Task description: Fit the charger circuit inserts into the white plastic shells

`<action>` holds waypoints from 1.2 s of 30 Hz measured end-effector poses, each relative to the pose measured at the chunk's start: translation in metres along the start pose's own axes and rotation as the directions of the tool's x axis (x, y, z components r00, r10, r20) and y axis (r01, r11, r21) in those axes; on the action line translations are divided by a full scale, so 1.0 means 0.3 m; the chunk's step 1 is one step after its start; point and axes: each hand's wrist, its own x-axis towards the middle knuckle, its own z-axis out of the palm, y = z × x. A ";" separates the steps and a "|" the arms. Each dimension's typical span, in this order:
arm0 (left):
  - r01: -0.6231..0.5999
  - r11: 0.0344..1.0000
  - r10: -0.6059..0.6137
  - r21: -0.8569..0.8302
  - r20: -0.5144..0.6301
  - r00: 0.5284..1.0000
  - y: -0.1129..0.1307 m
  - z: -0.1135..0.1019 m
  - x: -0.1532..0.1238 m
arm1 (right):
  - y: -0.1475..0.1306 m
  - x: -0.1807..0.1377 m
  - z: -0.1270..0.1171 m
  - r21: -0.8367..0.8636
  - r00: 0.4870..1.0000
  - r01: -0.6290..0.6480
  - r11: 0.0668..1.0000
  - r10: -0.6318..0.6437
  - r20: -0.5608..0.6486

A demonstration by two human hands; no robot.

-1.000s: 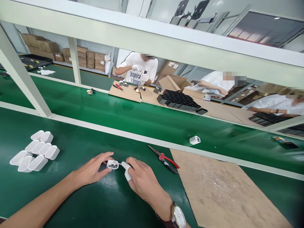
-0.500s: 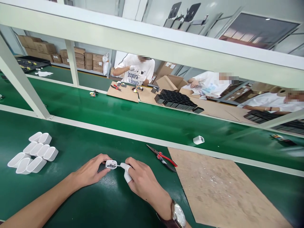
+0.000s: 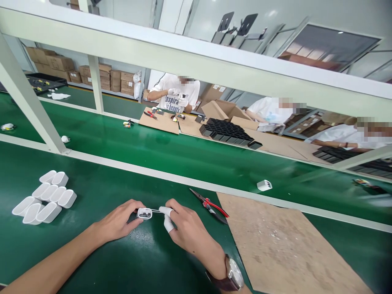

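My left hand (image 3: 122, 220) grips a small white oval plastic housing (image 3: 145, 217) by its left end, between thumb and fingers. The housing's open side faces me, and dark parts show inside it. Two thin white wires (image 3: 155, 211) run from its right end to my right hand (image 3: 183, 222). White finger covers sit on the thumb and a finger of that hand, which pinches the wires. How the wires join the housing is too small to tell. Pliers (image 3: 210, 204) with red and black handles lie to the right of my right hand.
Several white oval cases (image 3: 50, 196) stand grouped at left. A worn brown board (image 3: 284, 241) lies at right. Beyond a pale rail, a green belt (image 3: 171, 151) carries a white housing (image 3: 264, 185) and small assemblies. Three co-workers sit opposite, near rows of black cases (image 3: 228, 131).
My right hand has shifted slightly right, and more wire shows between it and the housing. Items on the belt have moved to the right. A co-worker opposite has lowered an arm.
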 end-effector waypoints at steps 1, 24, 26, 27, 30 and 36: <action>-0.035 0.999 0.035 0.011 0.005 0.999 0.000 -0.001 0.001 | 0.013 -0.006 0.005 0.013 0.999 -0.025 1.000 0.025 -0.028; -0.151 0.988 0.155 0.036 -0.184 0.971 0.002 0.020 0.018 | 0.087 0.030 0.256 0.027 0.976 -0.060 0.998 0.064 -0.207; 0.037 0.966 -0.103 -0.257 -0.246 0.964 -0.004 0.010 0.035 | 0.083 0.017 0.278 0.047 0.978 -0.022 0.999 0.031 -0.208; 0.127 0.893 -0.254 -0.432 -0.251 0.934 -0.008 0.000 0.044 | 0.082 0.011 0.286 0.060 0.977 -0.007 0.998 0.020 -0.212; 0.218 0.570 -0.551 -0.792 -0.171 0.817 -0.018 -0.036 0.069 | 0.081 -0.002 0.300 0.104 0.973 0.024 0.994 0.001 -0.230; 0.253 0.729 -0.508 -0.636 -0.255 0.822 -0.026 -0.066 0.094 | 0.072 0.001 0.308 0.139 0.982 0.061 0.988 -0.034 -0.188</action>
